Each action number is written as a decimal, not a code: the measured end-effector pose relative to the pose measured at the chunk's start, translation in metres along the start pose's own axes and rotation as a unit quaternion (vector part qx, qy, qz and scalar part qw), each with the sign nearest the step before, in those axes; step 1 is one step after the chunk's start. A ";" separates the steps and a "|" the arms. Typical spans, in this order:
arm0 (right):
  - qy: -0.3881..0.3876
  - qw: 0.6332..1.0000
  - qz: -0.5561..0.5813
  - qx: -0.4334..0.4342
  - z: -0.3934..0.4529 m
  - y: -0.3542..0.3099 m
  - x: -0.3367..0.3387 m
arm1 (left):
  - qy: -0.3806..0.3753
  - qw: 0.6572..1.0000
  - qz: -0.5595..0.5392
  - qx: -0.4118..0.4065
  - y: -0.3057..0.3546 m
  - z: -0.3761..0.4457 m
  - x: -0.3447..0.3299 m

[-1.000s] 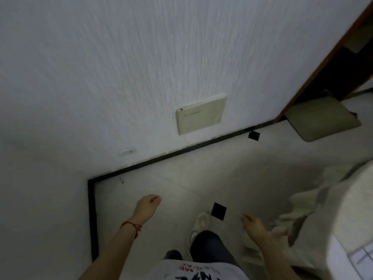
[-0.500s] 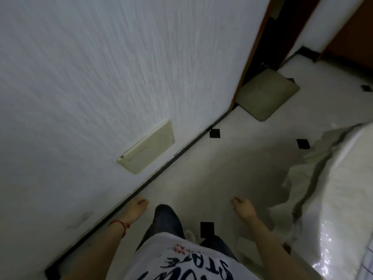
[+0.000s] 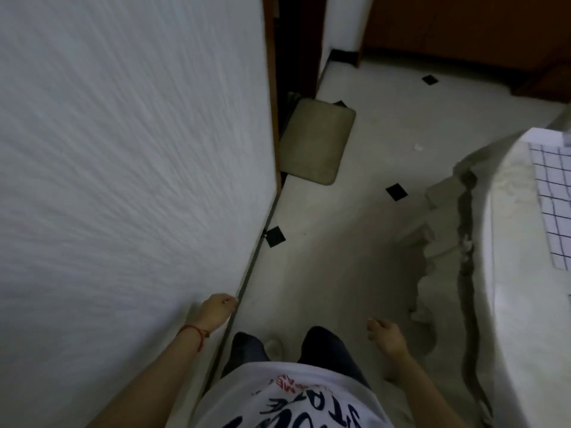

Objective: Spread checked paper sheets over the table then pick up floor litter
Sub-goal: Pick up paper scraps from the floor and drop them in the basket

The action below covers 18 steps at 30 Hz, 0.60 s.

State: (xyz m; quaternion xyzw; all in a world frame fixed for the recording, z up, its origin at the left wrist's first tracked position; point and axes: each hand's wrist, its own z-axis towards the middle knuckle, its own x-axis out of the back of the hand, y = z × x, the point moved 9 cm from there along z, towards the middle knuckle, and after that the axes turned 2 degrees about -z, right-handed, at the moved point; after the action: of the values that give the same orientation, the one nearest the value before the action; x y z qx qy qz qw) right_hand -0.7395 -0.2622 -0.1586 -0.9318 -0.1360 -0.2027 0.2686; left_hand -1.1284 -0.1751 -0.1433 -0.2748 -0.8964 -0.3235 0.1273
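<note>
A white checked paper sheet [image 3: 553,202] lies on the round table [image 3: 519,273] at the right edge, which wears a pale cloth hanging in folds. A small white scrap of litter [image 3: 418,147] lies on the pale floor, far ahead near the mat. My left hand [image 3: 216,310] hangs loosely curled beside the white wall and holds nothing. My right hand [image 3: 384,333] hangs relaxed and empty near the hanging cloth. Both hands are far from the litter.
A white textured wall [image 3: 123,149] fills the left. A beige mat [image 3: 315,140] lies by a dark doorway. Brown wooden doors [image 3: 463,26] stand at the back. Black diamond tiles [image 3: 396,192] dot the floor. My legs stand between wall and table.
My view has swung right along the wall: the wall plate has left the frame, the mat and doorway have come nearer the centre, and the checked sheet shows more. Both hands stay empty.
</note>
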 end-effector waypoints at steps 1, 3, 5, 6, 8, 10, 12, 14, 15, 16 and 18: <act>0.001 1.000 0.010 -0.008 0.005 -0.003 0.003 | -0.006 1.000 0.003 -0.013 0.029 0.017 0.005; 0.008 0.999 0.029 -0.022 0.017 -0.008 0.012 | -0.019 0.999 0.006 -0.035 0.086 0.049 0.010; 0.017 0.997 0.056 -0.041 0.035 -0.014 0.025 | -0.034 0.998 0.010 -0.047 0.138 0.081 0.008; 0.021 0.997 0.063 -0.049 0.047 -0.019 0.033 | -0.039 0.998 0.015 -0.052 0.162 0.096 0.006; 0.020 0.995 0.072 -0.065 0.074 -0.030 0.051 | -0.045 0.997 0.017 -0.058 0.204 0.125 0.000; 0.017 0.994 0.081 -0.072 0.103 -0.046 0.074 | -0.045 0.997 0.010 -0.054 0.239 0.150 -0.005; 0.019 0.993 0.087 -0.074 0.133 -0.068 0.102 | -0.045 0.998 0.009 -0.043 0.269 0.171 -0.011; 0.022 0.994 0.090 -0.061 0.162 -0.099 0.134 | -0.046 0.998 0.016 -0.032 0.294 0.188 -0.018; 0.028 0.994 0.092 -0.052 0.177 -0.117 0.152 | -0.045 0.998 0.016 -0.027 0.307 0.197 -0.019; 0.035 0.994 0.095 -0.041 0.192 -0.136 0.170 | -0.042 0.999 0.013 -0.020 0.319 0.207 -0.020; 0.049 0.994 0.098 -0.024 0.223 -0.173 0.205 | -0.036 0.999 0.006 -0.008 0.344 0.228 -0.019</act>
State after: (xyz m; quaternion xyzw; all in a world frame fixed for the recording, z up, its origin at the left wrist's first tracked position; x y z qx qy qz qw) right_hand -0.5540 0.0335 -0.1617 -0.9358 -0.0263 -0.2236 0.2712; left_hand -0.9268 0.1854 -0.1487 -0.2927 -0.8962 -0.3198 0.0942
